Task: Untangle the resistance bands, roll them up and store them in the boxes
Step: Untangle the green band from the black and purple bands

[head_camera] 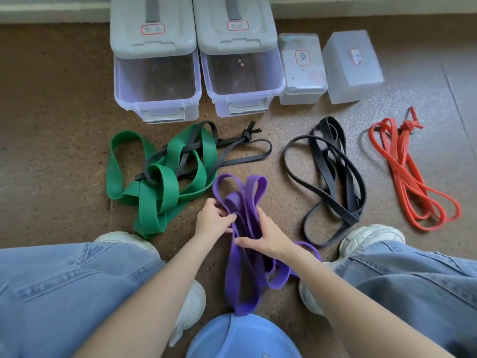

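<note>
While boxes sit open, both hands' fingers grip purple band.

Head-worn view, steeply down, close above floor

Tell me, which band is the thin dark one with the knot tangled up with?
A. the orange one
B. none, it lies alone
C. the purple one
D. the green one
D: the knotted dark band threads through the loops of the green band in front of the left boxes.
</note>
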